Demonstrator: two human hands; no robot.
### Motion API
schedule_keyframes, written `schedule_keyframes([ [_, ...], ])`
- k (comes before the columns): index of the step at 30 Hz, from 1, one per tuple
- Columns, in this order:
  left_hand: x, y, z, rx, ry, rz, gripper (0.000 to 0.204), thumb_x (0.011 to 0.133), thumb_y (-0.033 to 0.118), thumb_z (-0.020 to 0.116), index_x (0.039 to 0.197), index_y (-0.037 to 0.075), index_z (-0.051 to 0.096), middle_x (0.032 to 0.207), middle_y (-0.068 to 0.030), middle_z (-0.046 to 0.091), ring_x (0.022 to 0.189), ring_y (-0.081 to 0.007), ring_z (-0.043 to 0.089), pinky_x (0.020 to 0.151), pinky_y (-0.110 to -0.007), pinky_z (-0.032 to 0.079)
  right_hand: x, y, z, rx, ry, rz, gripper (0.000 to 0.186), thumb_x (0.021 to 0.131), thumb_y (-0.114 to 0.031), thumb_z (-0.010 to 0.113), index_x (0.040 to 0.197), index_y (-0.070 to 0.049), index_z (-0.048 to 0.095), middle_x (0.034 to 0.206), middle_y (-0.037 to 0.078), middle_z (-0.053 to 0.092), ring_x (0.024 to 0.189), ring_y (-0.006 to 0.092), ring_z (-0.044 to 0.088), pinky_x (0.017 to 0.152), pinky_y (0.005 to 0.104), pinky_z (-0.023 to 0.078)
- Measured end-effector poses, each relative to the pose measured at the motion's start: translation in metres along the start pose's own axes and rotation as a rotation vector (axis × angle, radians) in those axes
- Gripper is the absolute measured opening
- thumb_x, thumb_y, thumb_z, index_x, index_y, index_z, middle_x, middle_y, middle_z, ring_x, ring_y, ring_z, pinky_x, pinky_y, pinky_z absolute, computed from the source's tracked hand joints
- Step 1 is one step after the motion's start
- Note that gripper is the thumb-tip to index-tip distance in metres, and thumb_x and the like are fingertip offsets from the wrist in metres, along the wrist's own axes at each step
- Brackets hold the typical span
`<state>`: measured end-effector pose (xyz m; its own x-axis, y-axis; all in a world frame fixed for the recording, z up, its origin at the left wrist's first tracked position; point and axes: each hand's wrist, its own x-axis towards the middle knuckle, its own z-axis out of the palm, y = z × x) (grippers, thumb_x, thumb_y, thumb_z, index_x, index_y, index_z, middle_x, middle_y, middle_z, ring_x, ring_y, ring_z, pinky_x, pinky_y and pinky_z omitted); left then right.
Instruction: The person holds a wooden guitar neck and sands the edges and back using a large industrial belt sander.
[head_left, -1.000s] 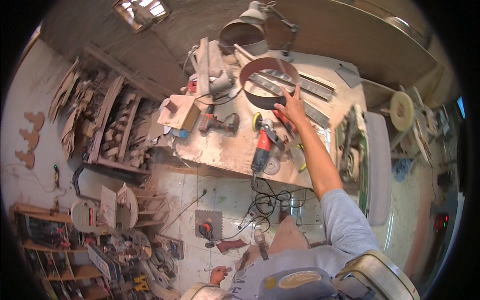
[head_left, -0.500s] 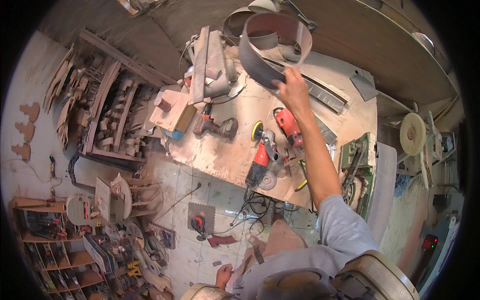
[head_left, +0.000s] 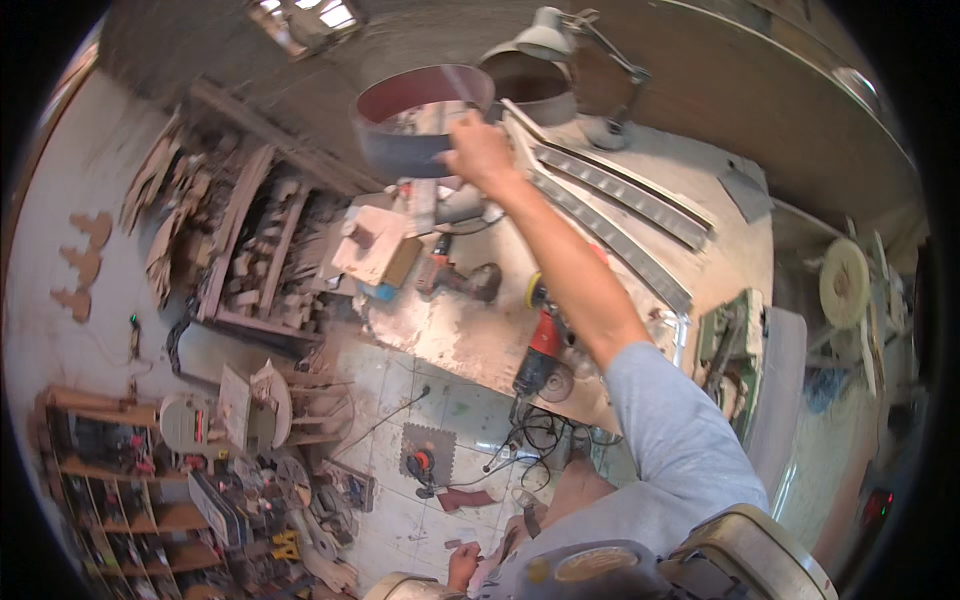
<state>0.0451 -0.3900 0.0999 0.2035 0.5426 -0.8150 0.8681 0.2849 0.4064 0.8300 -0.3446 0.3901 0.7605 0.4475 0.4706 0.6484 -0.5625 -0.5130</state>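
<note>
Leftward over the bench (head_left: 440, 335) has gone the belt loop (head_left: 395, 153) since half a second ago, carried by my right grip (head_left: 462, 140). Seen from my head, that grip pinches the loop's right side, fingers blurred; the band extends left from it, held in the air beyond the cordless drill (head_left: 455, 277) and left of the lamp (head_left: 545, 38). My left grip (head_left: 463, 566) hangs low, away from the loop; whether it is spread or closed I cannot tell.
</note>
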Motion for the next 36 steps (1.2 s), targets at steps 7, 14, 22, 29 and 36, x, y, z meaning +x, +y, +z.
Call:
schedule_keyframes([
  [7, -0.025, 0.017, 0.002, 0.018, -0.055, -0.073, 0.033, 0.094, 0.028, 0.063, 0.116, 0.003, 0.065, 0.095, -0.0052, 0.068, 0.082, -0.0190, 0.069, 0.064, -0.030, 0.050, -0.016, 0.008, 0.037, 0.033, 0.029, 0.056, 0.058, 0.078, -0.026, 0.076, 0.128, -0.006, 0.054, 0.138, 0.021, 0.047, 0.119, 0.0609, 0.048, 0.083, 0.0533, 0.056],
  [14, -0.035, 0.027, 0.003, -0.006, -0.037, -0.122, 0.033, 0.094, 0.028, 0.064, 0.117, 0.004, 0.065, 0.099, -0.0059, 0.069, 0.085, -0.0198, 0.070, 0.066, -0.030, 0.049, -0.119, 0.115, 0.043, 0.178, 0.360, 0.232, 0.057, 0.080, -0.029, 0.075, 0.127, -0.003, 0.058, 0.137, 0.023, 0.050, 0.126, 0.0387, 0.050, 0.105, 0.0439, 0.042],
  [22, -0.034, 0.040, -0.003, 0.048, -0.048, -0.085, 0.035, 0.093, 0.027, 0.064, 0.118, 0.003, 0.064, 0.100, -0.0059, 0.068, 0.088, -0.0198, 0.069, 0.067, -0.031, 0.049, -0.234, 0.289, 0.045, -0.426, -0.257, 0.519, 0.056, 0.072, -0.019, 0.080, 0.119, -0.002, 0.053, 0.109, 0.022, 0.063, 0.107, 0.0389, 0.062, 0.091, 0.0466, 0.051],
  [29, -0.019, 0.037, -0.011, 0.102, -0.047, -0.004, 0.035, 0.092, 0.032, 0.065, 0.115, 0.005, 0.066, 0.099, -0.0049, 0.068, 0.086, -0.0187, 0.069, 0.066, -0.030, 0.049, -0.226, 0.264, 0.024, -0.400, -0.199, 0.430, 0.045, 0.071, -0.018, 0.079, 0.106, -0.004, 0.055, 0.095, 0.021, 0.066, 0.085, 0.0388, 0.068, 0.074, 0.0479, 0.056],
  [36, 0.005, 0.035, -0.007, 0.102, -0.108, 0.047, 0.038, 0.092, 0.035, 0.066, 0.113, 0.003, 0.066, 0.094, -0.0046, 0.069, 0.083, -0.0178, 0.069, 0.063, -0.028, 0.049, -0.258, 0.194, -0.015, -0.368, 0.024, 0.570, 0.030, 0.075, -0.009, 0.071, 0.101, -0.006, 0.057, 0.094, 0.015, 0.065, 0.084, 0.0363, 0.068, 0.071, 0.0477, 0.055],
])
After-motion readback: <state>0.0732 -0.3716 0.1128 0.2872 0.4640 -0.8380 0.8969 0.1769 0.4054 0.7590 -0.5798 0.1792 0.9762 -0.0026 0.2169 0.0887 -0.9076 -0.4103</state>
